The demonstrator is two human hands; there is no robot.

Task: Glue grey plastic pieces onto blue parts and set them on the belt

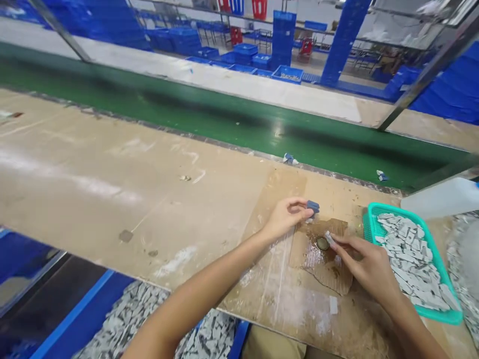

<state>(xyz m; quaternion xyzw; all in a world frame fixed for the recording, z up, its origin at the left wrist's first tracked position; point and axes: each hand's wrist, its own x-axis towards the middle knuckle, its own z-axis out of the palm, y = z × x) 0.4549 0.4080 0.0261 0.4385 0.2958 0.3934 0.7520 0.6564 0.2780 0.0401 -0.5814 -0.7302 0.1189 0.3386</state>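
My left hand (287,215) pinches a small dark-blue block (313,205) between thumb and fingers, just above the table. A little lower and to the right, my right hand (368,259) grips a small whitish-grey piece (329,237) by its end. The tip of that piece is close to a small round dish (322,244); whether they touch, I cannot tell. Under the dish lies a wet, stained scrap of cardboard (335,281). Right of my right hand stands a turquoise plastic basket (439,316) filled with similar whitish-grey pieces.
A green conveyor belt (224,122) runs behind the tan worktable (149,199). Blue-and-white scraps lie by its edge and on it. Below the table's front edge, a blue bin (71,314) holds many grey pieces. A white translucent container (441,198) stands behind the basket.
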